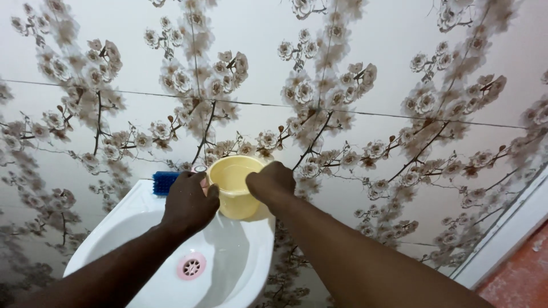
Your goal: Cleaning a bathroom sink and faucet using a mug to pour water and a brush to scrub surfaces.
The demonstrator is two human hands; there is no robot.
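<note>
Fingers of both your hands are wrapped on the yellow plastic bowl, one hand to each side of its rim. Your left hand grips the left wall with the thumb hooked at the rim and the fingers curled round the outside; your right hand is clenched over the right edge, knuckles up, so the fingertips themselves are hidden.

The bowl sits directly between your two hands, held above the back corner of the white washbasin, close to the flowered wall tiles. Its mouth tips toward you and slightly up, so its axis runs from your chest toward the wall rather than straight down. Neither hand is nearer than the other; both already touch it, and the bowl hangs just beyond your knuckles, not below them.

Under your left forearm the pink drain cover lies at the bottom of the basin, well apart from the bowl. A blue brush rests on the basin's back ledge, just left of your left hand (a small round object beside it is too hidden to identify).
</note>
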